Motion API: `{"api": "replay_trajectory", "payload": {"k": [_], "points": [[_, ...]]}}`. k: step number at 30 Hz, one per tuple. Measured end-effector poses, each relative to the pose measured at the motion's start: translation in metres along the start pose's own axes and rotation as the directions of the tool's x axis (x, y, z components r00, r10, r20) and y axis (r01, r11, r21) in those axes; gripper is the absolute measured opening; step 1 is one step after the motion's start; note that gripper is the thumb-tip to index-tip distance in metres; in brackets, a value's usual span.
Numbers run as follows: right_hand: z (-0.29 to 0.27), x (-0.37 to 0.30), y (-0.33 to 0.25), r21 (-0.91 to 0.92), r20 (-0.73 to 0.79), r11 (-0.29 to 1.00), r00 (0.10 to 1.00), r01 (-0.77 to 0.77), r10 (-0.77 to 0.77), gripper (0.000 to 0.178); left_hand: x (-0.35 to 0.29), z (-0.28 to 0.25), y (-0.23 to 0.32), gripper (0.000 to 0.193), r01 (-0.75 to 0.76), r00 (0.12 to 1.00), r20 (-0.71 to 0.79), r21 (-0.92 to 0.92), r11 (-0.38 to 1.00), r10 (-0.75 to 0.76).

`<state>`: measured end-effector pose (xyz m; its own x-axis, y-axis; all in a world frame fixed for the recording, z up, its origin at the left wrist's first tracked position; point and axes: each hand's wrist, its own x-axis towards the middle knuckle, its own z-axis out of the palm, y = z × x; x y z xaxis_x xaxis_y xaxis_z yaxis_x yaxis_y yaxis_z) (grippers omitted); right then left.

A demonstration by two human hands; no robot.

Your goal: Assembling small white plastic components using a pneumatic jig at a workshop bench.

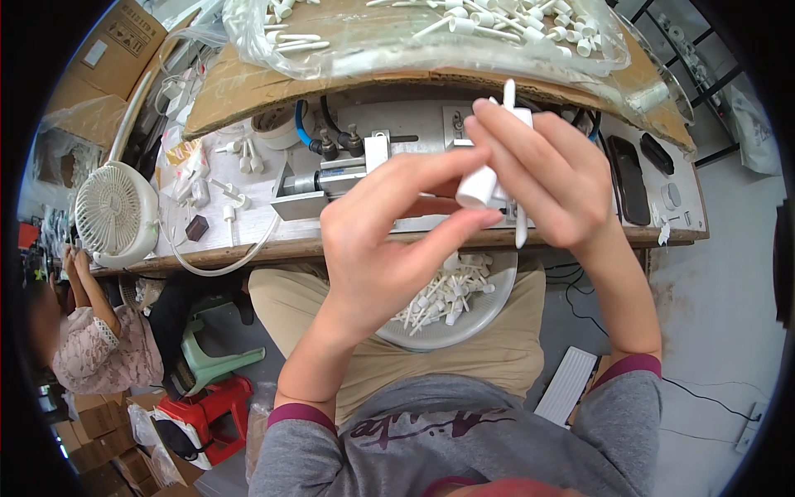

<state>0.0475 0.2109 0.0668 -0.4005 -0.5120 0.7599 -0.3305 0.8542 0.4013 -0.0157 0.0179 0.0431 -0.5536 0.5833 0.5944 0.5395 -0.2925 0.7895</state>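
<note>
White pieces (475, 190) with cylindrical heads and slim stems, pinched in right hand (553, 178), left hand (377, 232) spread.

Two foreground hands (377, 236) (551, 178), one fan (116, 214), one green stool (211, 364).

White fan (114, 212) at left; black phone (631, 184) at right; green stool (207, 362) beside red stool (199, 406).
</note>
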Motion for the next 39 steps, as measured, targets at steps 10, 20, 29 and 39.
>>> {"api": "replay_trajectory", "payload": {"k": [10,20,29,39], "points": [[-0.012,-0.046,-0.017,0.158,-0.115,0.914,0.912,-0.375,0.394,0.030,-0.041,0.017,-0.032,0.028,-0.102,0.983,0.181,0.641,0.761,-0.021],[-0.019,-0.046,-0.049,0.176,0.013,0.793,0.807,-0.583,0.590,0.026,-0.030,0.019,-0.044,0.034,-0.169,0.965,0.260,0.744,0.647,-0.047],[-0.006,-0.050,-0.071,0.232,0.078,0.878,0.908,-0.418,0.412,0.033,-0.031,0.025,-0.007,0.045,-0.015,0.994,0.107,0.168,0.986,-0.003],[-0.019,-0.053,-0.073,0.436,0.090,0.360,0.438,-0.825,0.894,0.026,-0.042,0.019,-0.037,0.027,-0.177,0.977,0.207,0.672,0.719,0.048]]}}
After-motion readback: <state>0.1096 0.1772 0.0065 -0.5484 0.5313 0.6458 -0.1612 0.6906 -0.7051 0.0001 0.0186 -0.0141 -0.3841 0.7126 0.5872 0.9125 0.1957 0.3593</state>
